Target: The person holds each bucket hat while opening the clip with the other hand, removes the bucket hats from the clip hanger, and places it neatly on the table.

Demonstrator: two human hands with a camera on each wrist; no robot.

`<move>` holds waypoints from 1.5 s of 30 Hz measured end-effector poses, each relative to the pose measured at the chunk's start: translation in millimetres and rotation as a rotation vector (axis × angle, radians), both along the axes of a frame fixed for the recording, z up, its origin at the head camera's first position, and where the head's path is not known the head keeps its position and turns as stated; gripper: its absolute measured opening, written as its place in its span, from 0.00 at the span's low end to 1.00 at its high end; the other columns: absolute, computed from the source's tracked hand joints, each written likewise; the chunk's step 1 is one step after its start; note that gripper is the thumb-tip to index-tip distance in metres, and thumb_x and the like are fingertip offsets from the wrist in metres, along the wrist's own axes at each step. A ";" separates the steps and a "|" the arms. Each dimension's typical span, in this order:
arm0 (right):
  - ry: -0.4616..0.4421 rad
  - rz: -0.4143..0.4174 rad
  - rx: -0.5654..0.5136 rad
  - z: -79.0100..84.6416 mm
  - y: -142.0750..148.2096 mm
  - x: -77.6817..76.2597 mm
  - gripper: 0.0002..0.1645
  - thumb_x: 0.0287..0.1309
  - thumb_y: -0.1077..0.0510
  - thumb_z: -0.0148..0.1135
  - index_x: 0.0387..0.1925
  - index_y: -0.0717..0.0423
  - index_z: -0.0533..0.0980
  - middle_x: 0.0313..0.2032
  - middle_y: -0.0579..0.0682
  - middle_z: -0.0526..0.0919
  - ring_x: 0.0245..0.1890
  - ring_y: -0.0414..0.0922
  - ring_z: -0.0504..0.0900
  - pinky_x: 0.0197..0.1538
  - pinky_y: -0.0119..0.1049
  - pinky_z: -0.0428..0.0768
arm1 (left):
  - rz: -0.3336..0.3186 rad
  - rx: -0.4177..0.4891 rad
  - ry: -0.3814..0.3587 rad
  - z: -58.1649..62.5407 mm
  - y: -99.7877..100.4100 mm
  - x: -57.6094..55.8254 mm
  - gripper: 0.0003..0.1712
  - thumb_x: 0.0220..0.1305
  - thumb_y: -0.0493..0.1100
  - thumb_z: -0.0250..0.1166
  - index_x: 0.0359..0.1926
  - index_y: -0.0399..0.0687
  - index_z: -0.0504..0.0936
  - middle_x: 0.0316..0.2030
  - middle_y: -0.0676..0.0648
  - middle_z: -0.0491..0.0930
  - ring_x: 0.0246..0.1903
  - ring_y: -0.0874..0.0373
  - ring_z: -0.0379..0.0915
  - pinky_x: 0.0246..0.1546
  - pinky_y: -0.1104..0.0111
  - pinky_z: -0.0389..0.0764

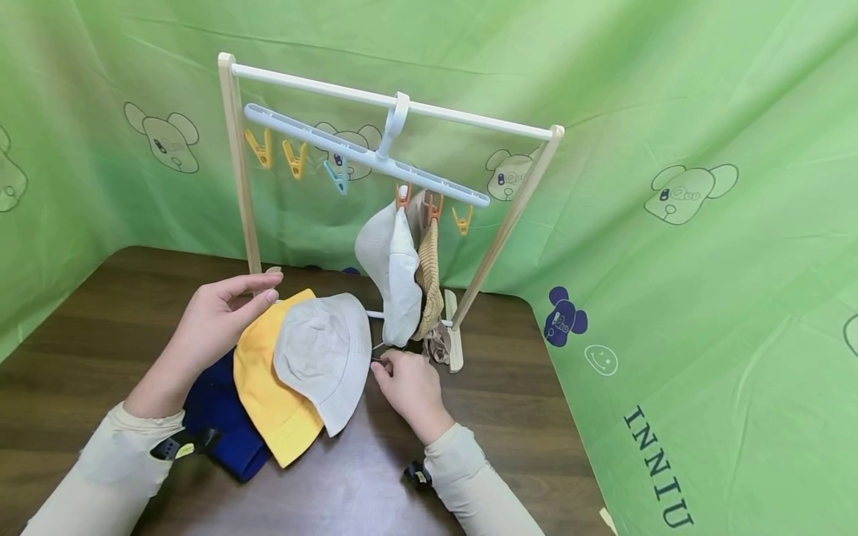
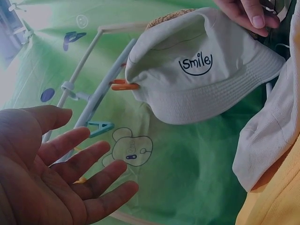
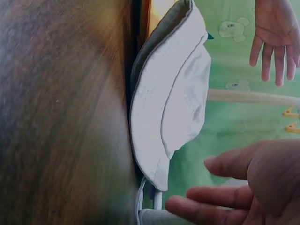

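My left hand (image 1: 217,316) hovers over the hat pile with fingers extended, and in the left wrist view its palm is bare. My right hand (image 1: 412,387) is low, between the pile and the hanging hats. Its fingers (image 3: 220,199) are loosely bent with nothing between them. A pale grey bucket hat (image 1: 322,350) lies on top of a yellow hat (image 1: 281,417), with a navy cloth item (image 1: 228,424) beneath. A white hat (image 2: 187,70) marked "smile" and a tan knitted hat (image 1: 430,279) hang from orange clips (image 1: 435,208) just above my right hand.
The light blue hanger (image 1: 362,155) hooks over the white bar of a wooden rack (image 1: 237,179). Yellow clips (image 1: 295,158) and a blue clip (image 1: 337,176) dangle from it. Green printed cloth (image 1: 670,283) surrounds the brown table (image 1: 523,439).
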State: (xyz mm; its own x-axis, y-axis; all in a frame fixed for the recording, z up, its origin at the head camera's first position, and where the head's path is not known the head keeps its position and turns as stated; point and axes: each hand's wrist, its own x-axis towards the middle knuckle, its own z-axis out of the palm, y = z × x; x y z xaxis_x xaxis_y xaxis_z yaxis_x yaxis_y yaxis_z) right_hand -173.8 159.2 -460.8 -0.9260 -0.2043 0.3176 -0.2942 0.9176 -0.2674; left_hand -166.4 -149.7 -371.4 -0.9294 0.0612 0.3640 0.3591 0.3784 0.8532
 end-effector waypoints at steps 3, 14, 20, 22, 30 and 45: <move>-0.041 -0.062 -0.009 -1.1 2.5 -1.0 0.10 0.62 0.45 0.67 0.36 0.44 0.88 0.26 0.38 0.86 0.28 0.40 0.85 0.27 0.40 0.78 | -0.001 -0.001 -0.001 0.2 0.5 0.5 0.21 0.73 0.50 0.65 0.60 0.45 0.84 0.62 0.43 0.81 0.52 0.76 0.78 0.47 0.84 0.77; -0.069 -0.173 -0.050 -6.6 13.8 -6.7 0.26 0.60 0.42 0.70 0.45 0.60 0.82 0.40 0.59 0.88 0.39 0.60 0.87 0.36 0.56 0.82 | -0.035 0.004 -0.014 -4.4 12.1 -1.8 0.20 0.73 0.51 0.65 0.60 0.48 0.85 0.61 0.46 0.82 0.49 0.76 0.79 0.45 0.82 0.78; -0.121 -0.179 -0.129 -10.2 16.2 -13.0 0.34 0.61 0.40 0.69 0.57 0.61 0.78 0.50 0.60 0.85 0.49 0.61 0.85 0.47 0.57 0.82 | -0.165 0.042 -0.097 -14.4 36.5 -10.6 0.21 0.72 0.49 0.66 0.60 0.45 0.84 0.60 0.44 0.82 0.46 0.55 0.87 0.46 0.74 0.83; -0.163 -0.167 -0.177 -10.0 14.7 -12.4 0.37 0.62 0.39 0.68 0.62 0.60 0.76 0.55 0.61 0.84 0.53 0.61 0.84 0.51 0.58 0.81 | -0.186 0.026 -0.114 -17.1 42.2 -12.9 0.21 0.72 0.50 0.66 0.61 0.46 0.84 0.60 0.44 0.82 0.48 0.49 0.86 0.47 0.70 0.84; -0.244 -0.115 -0.351 -13.3 4.9 -15.8 0.48 0.63 0.40 0.67 0.72 0.66 0.62 0.66 0.66 0.74 0.65 0.65 0.74 0.63 0.59 0.75 | -0.188 -0.060 -0.079 -7.3 60.7 -21.4 0.24 0.71 0.53 0.67 0.64 0.54 0.82 0.60 0.47 0.83 0.50 0.48 0.85 0.48 0.54 0.85; -0.166 -0.146 -0.423 -27.9 9.1 -37.7 0.32 0.58 0.42 0.72 0.56 0.58 0.75 0.48 0.62 0.86 0.52 0.62 0.84 0.55 0.60 0.78 | -0.106 0.006 -0.029 34.3 100.9 -52.8 0.35 0.70 0.58 0.66 0.73 0.52 0.72 0.68 0.47 0.75 0.65 0.49 0.75 0.60 0.53 0.79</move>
